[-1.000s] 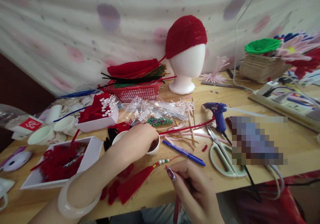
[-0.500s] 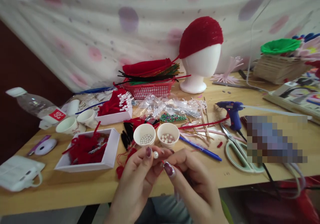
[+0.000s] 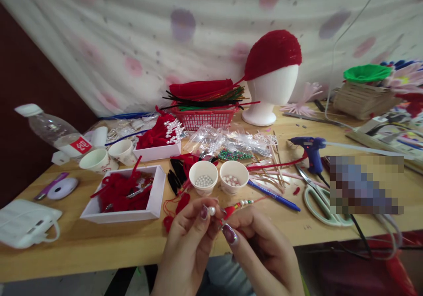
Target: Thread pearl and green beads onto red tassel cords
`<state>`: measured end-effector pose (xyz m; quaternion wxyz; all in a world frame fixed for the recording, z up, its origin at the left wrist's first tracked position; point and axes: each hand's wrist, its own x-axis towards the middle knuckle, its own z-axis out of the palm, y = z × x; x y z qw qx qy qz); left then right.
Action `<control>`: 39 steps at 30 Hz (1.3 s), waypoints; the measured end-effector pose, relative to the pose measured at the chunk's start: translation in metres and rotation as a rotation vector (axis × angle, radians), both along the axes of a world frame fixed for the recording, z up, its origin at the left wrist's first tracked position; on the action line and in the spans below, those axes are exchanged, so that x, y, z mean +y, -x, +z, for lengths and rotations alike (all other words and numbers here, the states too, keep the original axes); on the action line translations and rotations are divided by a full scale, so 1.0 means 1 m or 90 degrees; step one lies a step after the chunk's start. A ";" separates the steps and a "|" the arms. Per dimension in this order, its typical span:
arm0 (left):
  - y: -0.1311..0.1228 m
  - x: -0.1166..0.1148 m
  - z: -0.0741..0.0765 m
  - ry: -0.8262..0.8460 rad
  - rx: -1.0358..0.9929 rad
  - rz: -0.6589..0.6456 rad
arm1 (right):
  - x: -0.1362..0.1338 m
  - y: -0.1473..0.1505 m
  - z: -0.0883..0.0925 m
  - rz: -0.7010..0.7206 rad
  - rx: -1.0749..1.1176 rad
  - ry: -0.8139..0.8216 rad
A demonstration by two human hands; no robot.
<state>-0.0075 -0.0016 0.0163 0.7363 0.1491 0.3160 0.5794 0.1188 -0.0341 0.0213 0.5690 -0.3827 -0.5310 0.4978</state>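
Between the thumb and index finger of my left hand (image 3: 190, 238) a white pearl bead (image 3: 212, 210) is pinched. My right hand (image 3: 261, 243) is closed close beside it, its fingers around a red piece (image 3: 229, 211). From that piece a thin cord strung with small white, green and yellow beads (image 3: 244, 203) sticks out to the right. Both hands nearly touch at the fingertips. Just beyond them stand two paper cups, one with white pearl beads (image 3: 204, 181) and one with pinkish beads (image 3: 231, 180).
At left sit a white box (image 3: 155, 195) of red pieces, a plastic bottle (image 3: 66, 133) and a white device (image 3: 28, 223). A red basket (image 3: 205, 120) and a foam head (image 3: 269, 93) in a red cap stand behind. Scissors (image 3: 325, 212) and a glue gun (image 3: 312, 152) lie right.
The view has shifted slightly, so the things on the table appear farther right. The red piece and its beaded cord now show above my right hand. My left hand still pinches the pearl bead.
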 end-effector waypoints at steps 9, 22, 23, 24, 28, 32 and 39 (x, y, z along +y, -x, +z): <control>0.000 -0.006 0.013 0.036 -0.044 -0.016 | -0.002 0.009 0.002 -0.044 -0.009 0.018; -0.004 -0.004 0.002 0.019 0.036 -0.039 | 0.003 0.003 0.006 -0.035 0.048 0.116; -0.004 -0.004 0.000 0.005 0.041 -0.034 | 0.004 0.003 0.006 -0.032 0.056 0.120; -0.004 -0.004 -0.002 -0.009 0.047 -0.030 | 0.004 0.003 0.006 -0.029 0.064 0.124; -0.005 -0.004 0.000 -0.016 0.091 -0.021 | 0.004 0.002 0.006 -0.022 0.069 0.138; -0.006 -0.005 0.010 -0.002 0.124 -0.008 | 0.004 0.000 0.005 -0.014 0.068 0.151; -0.006 -0.006 0.009 -0.009 0.146 0.015 | 0.004 0.000 0.003 -0.025 0.072 0.156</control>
